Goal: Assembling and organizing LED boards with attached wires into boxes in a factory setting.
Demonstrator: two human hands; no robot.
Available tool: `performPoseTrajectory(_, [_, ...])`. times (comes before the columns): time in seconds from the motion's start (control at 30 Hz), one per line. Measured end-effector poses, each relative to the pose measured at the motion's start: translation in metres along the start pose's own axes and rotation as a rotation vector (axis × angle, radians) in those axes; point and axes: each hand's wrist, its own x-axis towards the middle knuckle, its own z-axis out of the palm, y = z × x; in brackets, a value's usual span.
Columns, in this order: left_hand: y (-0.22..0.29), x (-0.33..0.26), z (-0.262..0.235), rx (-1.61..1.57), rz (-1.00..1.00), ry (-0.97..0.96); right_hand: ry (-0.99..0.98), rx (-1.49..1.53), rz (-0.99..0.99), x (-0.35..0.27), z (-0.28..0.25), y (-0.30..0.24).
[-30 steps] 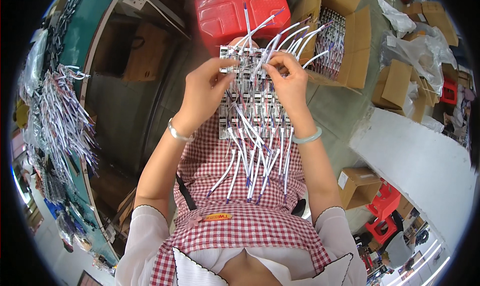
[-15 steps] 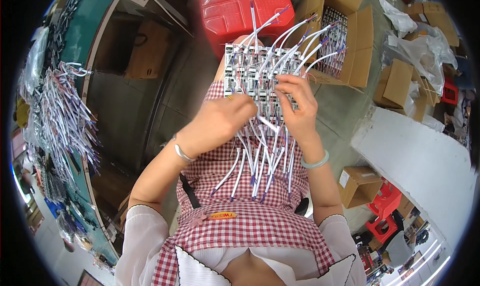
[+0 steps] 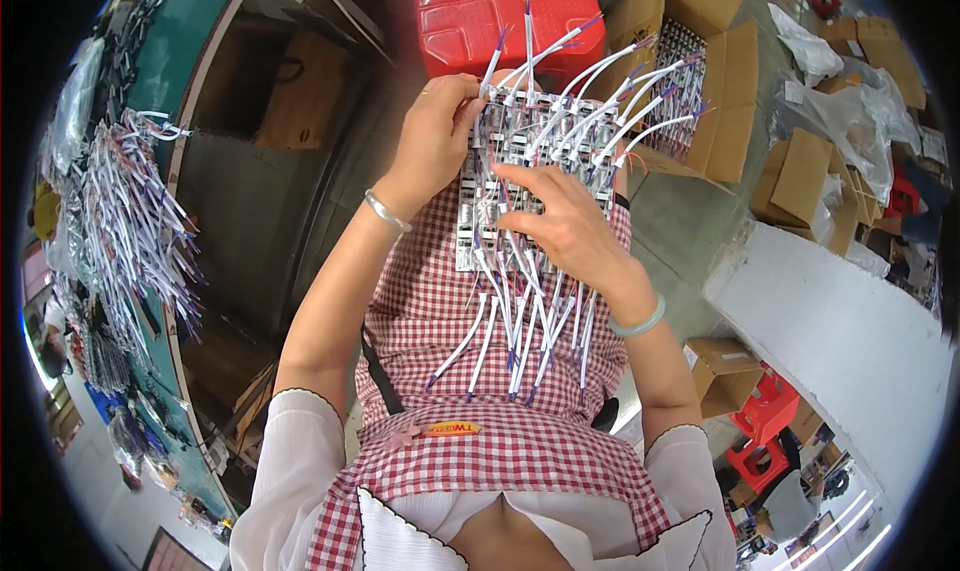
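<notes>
A panel of small silvery circuit modules [image 3: 483, 233] rests across my lap, with thin red and white wires over it. White-sleeved cables with purple ends stick out past its far edge, and more cables [image 3: 483, 346] hang from the near edge onto my checked apron. My left hand [image 3: 432, 136] is at the panel's far left corner, finger and thumb closed on a white cable [image 3: 491, 63] that points away from me. Low over the middle of the panel is my right hand [image 3: 570, 221], thumb and forefinger apart near the left-hand columns; its other fingers are partly hidden.
A red plastic stool [image 3: 510, 26] stands just beyond the panel. To its right, an open carton [image 3: 725, 121] holds more modules. A bundle of white cables [image 3: 135, 221] lies on the green bench at left. A white ledge [image 3: 840, 316] runs along the right.
My left hand has moved from the panel's middle to its far left corner, where a cable now stands. My right hand has shifted left and nearer. The view has shifted slightly.
</notes>
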Motion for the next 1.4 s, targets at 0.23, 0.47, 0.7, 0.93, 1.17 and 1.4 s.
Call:
performPoseTrajectory(0.23, [-0.003,0.001,0.007,-0.039,-0.038,-0.02,0.084,0.214,0.062,0.0,0.006,0.009])
performPoseTrajectory(0.47, [-0.003,0.006,0.003,-0.007,-0.028,-0.031,0.346,0.489,0.567,0.03,0.023,0.006])
performPoseTrajectory(0.7, [-0.002,0.009,-0.001,0.007,-0.011,-0.062,0.535,0.075,0.515,0.043,0.04,0.019])
performPoseTrajectory(0.93, [-0.005,0.006,-0.002,0.019,-0.046,-0.082,0.508,0.14,0.67,0.052,0.036,0.022])
performPoseTrajectory(1.17, [0.011,-0.018,-0.018,-0.192,-0.249,0.023,0.621,0.335,0.803,0.058,0.033,0.028])
performPoseTrajectory(1.4, [0.044,-0.08,-0.051,-0.008,-0.078,-0.071,0.645,0.694,0.804,0.037,0.012,0.009])
